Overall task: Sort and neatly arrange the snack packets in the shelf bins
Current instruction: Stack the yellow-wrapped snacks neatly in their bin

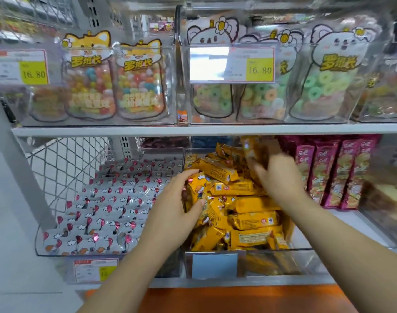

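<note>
The yellow snack packets [249,213] lie heaped in a clear bin [306,251] at the lower centre of the frame, on the lower shelf. Some lie lengthwise and some are tilted. The left hand [177,204] reaches in at the heap's left edge, thumb and fingers curled round one upright packet [198,188] printed with a cartoon figure. The right hand [281,177] is up over the back of the heap, its fingers closed on a blurred orange packet [254,150] held above the rest. The blur hides whether it holds more than one.

A blank grey-blue label [214,265] is fixed to the bin's front wall. Just left of it, a second clear bin [41,247] holds white packets with red balloons [107,206], laid in even overlapping rows, with a price tag [96,269] on its front. To the right, magenta packs [335,172] stand upright side by side.

Above the white shelf board [125,131], at upper left, fox-topped candy pouches [138,86] stand in a clear bin. At upper right are koala-topped pouches [324,82] of green rings. Yellow price tags reading 16.80 [259,66] hang on both upper bins. Wire mesh [64,163] shows at mid left, and an orange ledge [238,299] runs along the bottom edge.
</note>
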Tool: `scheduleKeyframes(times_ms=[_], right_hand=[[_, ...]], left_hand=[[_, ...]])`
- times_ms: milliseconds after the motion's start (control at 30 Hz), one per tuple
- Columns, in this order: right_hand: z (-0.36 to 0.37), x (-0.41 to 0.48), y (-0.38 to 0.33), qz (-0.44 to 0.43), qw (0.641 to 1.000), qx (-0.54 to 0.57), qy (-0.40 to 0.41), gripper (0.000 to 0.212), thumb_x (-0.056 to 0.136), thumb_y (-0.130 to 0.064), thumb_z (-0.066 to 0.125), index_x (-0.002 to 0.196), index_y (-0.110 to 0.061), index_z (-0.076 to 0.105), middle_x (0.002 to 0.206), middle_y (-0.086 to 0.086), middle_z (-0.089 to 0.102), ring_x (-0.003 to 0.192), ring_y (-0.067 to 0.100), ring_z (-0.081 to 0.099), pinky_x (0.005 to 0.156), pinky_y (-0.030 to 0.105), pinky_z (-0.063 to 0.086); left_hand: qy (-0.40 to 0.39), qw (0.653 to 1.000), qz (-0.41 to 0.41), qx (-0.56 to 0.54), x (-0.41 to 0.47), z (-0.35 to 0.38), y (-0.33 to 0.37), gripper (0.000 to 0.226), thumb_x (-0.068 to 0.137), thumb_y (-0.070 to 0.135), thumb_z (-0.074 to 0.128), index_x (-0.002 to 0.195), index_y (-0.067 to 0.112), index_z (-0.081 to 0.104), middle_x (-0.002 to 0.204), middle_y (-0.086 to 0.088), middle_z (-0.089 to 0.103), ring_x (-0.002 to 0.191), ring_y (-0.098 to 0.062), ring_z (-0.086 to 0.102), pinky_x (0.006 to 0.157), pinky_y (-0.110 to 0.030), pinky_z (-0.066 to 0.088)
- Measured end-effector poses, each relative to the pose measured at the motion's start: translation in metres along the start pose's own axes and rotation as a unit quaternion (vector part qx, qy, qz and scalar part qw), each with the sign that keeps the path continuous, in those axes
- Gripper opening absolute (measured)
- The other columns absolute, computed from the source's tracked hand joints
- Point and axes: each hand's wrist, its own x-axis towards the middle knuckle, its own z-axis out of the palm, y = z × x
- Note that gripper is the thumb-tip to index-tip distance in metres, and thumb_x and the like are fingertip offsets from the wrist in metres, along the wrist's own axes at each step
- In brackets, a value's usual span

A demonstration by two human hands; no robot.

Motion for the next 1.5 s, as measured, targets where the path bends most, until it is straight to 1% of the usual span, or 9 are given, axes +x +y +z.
scheduleKeyframes(times_ms=[200, 433, 567, 700, 900, 1067, 1233, 1367, 1500], right_hand=[[0.031, 0.011, -0.006, -0.073, 0.997, 0.011, -0.035, 0.027, 0.089, -0.021, 0.061, 0.112, -0.008, 0.066, 0.121, 0.016, 0.054, 0.108, 0.034, 0.052, 0.086, 0.04, 0.046], [0.002, -0.02, -0.008, -0.086, 0.993, 0.045, -0.068, 0.043, 0.09, -0.043, 0.042, 0.122, -0.019, 0.058, 0.116, 0.004, 0.056, 0.111, 0.025, 0.048, 0.095, 0.04, 0.04], [-0.021, -0.05, -0.038, -0.203, 0.94, 0.088, -0.26, 0.025, 0.09, -0.039, 0.056, 0.112, -0.029, 0.063, 0.113, -0.012, 0.057, 0.108, 0.004, 0.051, 0.097, 0.033, 0.044], [-0.016, -0.063, -0.054, -0.258, 0.876, -0.078, -0.399, 0.05, 0.085, -0.048, 0.06, 0.132, -0.039, 0.047, 0.153, -0.008, 0.018, 0.135, 0.019, 0.026, 0.11, 0.036, 0.022], [-0.002, -0.067, -0.066, -0.247, 0.867, -0.146, -0.408, 0.054, 0.084, -0.045, 0.063, 0.133, -0.029, 0.049, 0.158, 0.0, -0.007, 0.132, 0.034, 0.026, 0.108, 0.038, 0.023], [0.005, -0.07, -0.066, -0.222, 0.873, -0.141, -0.411, 0.049, 0.083, -0.041, 0.065, 0.129, -0.031, 0.053, 0.158, 0.003, 0.001, 0.136, 0.03, 0.023, 0.107, 0.044, 0.016], [0.002, -0.064, -0.074, -0.227, 0.855, -0.175, -0.433, 0.047, 0.084, -0.041, 0.063, 0.129, -0.036, 0.051, 0.132, 0.006, 0.04, 0.123, 0.026, 0.035, 0.095, 0.042, 0.022], [-0.001, -0.063, -0.073, -0.217, 0.866, -0.116, -0.435, 0.044, 0.082, -0.037, 0.065, 0.123, -0.038, 0.051, 0.12, 0.001, 0.044, 0.118, 0.021, 0.036, 0.096, 0.04, 0.024], [-0.002, -0.065, -0.068, -0.199, 0.871, -0.064, -0.445, 0.043, 0.084, -0.03, 0.063, 0.122, -0.036, 0.044, 0.126, 0.002, 0.039, 0.104, 0.016, 0.03, 0.093, 0.035, 0.024]], left_hand=[[0.012, 1.0, -0.011, -0.005, 0.004, 0.002, -0.003, 0.054, 0.087, 0.03, 0.063, 0.125, 0.051, 0.032, 0.127, 0.021, 0.048, 0.114, 0.001, 0.045, 0.097, -0.022, 0.036], [0.014, 1.0, -0.019, 0.001, 0.001, 0.006, -0.006, 0.055, 0.087, 0.029, 0.064, 0.122, 0.055, 0.032, 0.127, 0.017, 0.051, 0.109, -0.013, 0.055, 0.097, -0.037, 0.047], [0.024, 1.0, -0.009, -0.018, -0.002, 0.003, -0.009, 0.053, 0.087, 0.025, 0.064, 0.122, 0.055, 0.037, 0.119, 0.031, 0.048, 0.11, 0.012, 0.046, 0.093, -0.017, 0.043], [0.038, 0.999, 0.004, -0.016, -0.007, -0.002, -0.009, 0.053, 0.086, 0.023, 0.065, 0.119, 0.054, 0.037, 0.114, 0.039, 0.042, 0.102, 0.029, 0.035, 0.076, 0.001, 0.034], [0.037, 0.999, 0.02, -0.005, -0.01, -0.004, -0.014, 0.052, 0.085, 0.025, 0.066, 0.124, 0.049, 0.042, 0.117, 0.039, 0.041, 0.106, 0.03, 0.032, 0.082, 0.001, 0.03], [0.055, 0.997, 0.032, -0.032, -0.011, -0.01, -0.011, 0.049, 0.084, 0.025, 0.067, 0.118, 0.052, 0.043, 0.12, 0.031, 0.05, 0.113, 0.013, 0.044, 0.093, -0.017, 0.041], [0.076, 0.995, 0.051, -0.05, -0.015, -0.017, -0.008, 0.048, 0.084, 0.021, 0.068, 0.116, 0.049, 0.046, 0.118, 0.032, 0.05, 0.111, 0.009, 0.048, 0.093, -0.022, 0.044], [0.09, 0.993, 0.055, -0.05, -0.017, -0.02, -0.007, 0.049, 0.083, 0.022, 0.068, 0.114, 0.052, 0.044, 0.113, 0.026, 0.054, 0.109, 0.009, 0.049, 0.088, -0.008, 0.038], [0.108, 0.99, 0.04, -0.083, -0.015, -0.021, -0.008, 0.049, 0.083, 0.023, 0.068, 0.117, 0.05, 0.045, 0.116, 0.018, 0.057, 0.112, 0.002, 0.052, 0.096, -0.028, 0.045]])
